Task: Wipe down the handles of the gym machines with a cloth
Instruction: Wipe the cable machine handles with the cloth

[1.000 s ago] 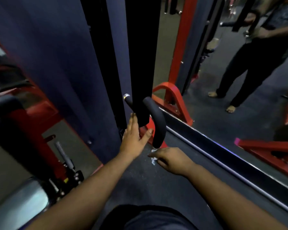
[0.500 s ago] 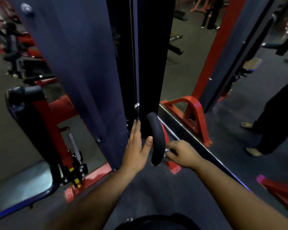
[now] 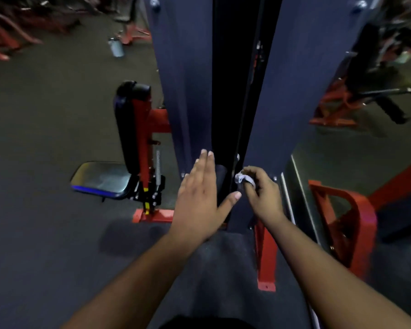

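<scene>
The left hand point(image 3: 201, 198) is lying flat, fingers straight and released, against the black padded handle point(image 3: 220, 184) at the foot of the dark machine column point(image 3: 188, 91). The right hand point(image 3: 261, 193) is pinching a small white cloth point(image 3: 244, 179) in curled fingers, just beside the handle.

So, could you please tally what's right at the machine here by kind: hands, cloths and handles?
Hands: 2, the left hand flat and open, the right hand gripping the cloth
Cloths: 1, the cloth
Handles: 1, the handle, mostly hidden behind the left hand
Total: 4
</scene>
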Available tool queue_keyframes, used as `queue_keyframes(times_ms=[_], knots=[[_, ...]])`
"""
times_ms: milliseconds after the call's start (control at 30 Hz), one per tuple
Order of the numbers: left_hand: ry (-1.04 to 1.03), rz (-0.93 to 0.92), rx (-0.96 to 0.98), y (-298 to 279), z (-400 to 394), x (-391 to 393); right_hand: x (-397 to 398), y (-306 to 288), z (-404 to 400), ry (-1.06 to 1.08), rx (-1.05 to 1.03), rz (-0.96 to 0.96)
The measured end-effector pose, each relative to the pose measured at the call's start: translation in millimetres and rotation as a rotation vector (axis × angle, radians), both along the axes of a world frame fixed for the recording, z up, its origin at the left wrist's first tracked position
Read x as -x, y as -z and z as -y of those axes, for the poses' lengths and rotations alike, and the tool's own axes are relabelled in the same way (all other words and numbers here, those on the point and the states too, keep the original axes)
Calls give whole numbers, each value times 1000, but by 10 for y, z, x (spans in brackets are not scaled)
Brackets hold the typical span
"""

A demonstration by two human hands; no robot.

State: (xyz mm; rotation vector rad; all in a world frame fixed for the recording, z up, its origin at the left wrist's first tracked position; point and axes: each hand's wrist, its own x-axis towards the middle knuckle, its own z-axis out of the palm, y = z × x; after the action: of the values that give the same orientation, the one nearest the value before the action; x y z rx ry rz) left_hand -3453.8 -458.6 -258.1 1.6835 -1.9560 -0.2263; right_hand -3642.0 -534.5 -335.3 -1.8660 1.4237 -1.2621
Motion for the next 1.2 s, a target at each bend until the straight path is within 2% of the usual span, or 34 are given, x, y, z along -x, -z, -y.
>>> queue_keyframes(times_ms=[200, 367, 467, 567, 667, 700, 767, 867, 1000, 1067, 1133, 1200], knots=[[-210, 241, -85, -88, -6, 198, -80, -7, 229, -102, 49, 25], [-332, 263, -155, -187, -4, 339, -25, 103, 405, -207, 77, -31], [-407, 198, -171, -234, 107, 411, -39, 199, 567, -322, 54, -88], [-496, 166, -172, -243, 247, 499, -31, 290, 747, -448, 80, -203], [-637, 164, -127, -153, 308, 586, 85, 324, 983, -585, 250, -413], [-681, 199, -91, -113, 314, 603, 125, 310, 1080, -577, 300, -463], [-759, 298, -39, -41, 337, 641, 172, 299, 1304, -507, 270, -509], [-839, 387, -11, 4, 378, 667, 113, 321, 1398, -502, 132, -450], [-943, 475, -19, 28, 388, 700, -7, 334, 1045, -745, 152, -290], [-981, 501, -38, 48, 399, 743, 13, 327, 1066, -831, 240, -329], [-1017, 514, -50, 86, 392, 816, 47, 326, 1255, -809, 334, -442], [-1027, 541, -68, 156, 384, 895, 84, 323, 1468, -725, 263, -496]])
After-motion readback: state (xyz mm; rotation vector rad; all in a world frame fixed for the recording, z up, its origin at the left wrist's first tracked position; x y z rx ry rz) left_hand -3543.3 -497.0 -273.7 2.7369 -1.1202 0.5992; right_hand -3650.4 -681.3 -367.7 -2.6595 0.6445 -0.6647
